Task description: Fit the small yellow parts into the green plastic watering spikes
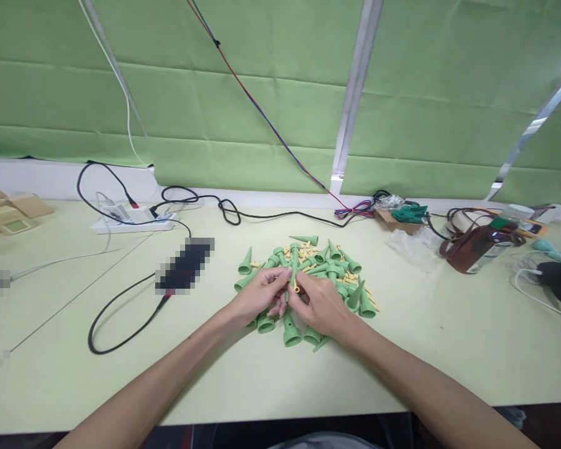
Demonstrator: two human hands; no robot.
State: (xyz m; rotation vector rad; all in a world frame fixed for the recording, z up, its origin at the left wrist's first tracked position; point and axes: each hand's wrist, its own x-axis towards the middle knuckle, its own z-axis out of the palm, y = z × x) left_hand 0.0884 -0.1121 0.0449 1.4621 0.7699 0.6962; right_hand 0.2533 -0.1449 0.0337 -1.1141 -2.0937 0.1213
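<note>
A heap of green plastic cones (330, 268) mixed with small tan pegs (303, 251) lies in the middle of the pale table (262, 374). Over its near side, my left hand (257, 294) and my right hand (322, 305) meet. Together they pinch one green cone (293, 274), and a small tan peg (297, 289) sits at its lower end between the fingertips. Both hands have their fingers closed. Which hand holds the peg I cannot make out.
A white power strip (133, 219) with black cables sits at the back left. A blurred dark device (186, 265) lies left of the heap. At the right are a brown bottle (477, 246), a plastic bag (414, 243) and tangled cords. Green blinds hang behind.
</note>
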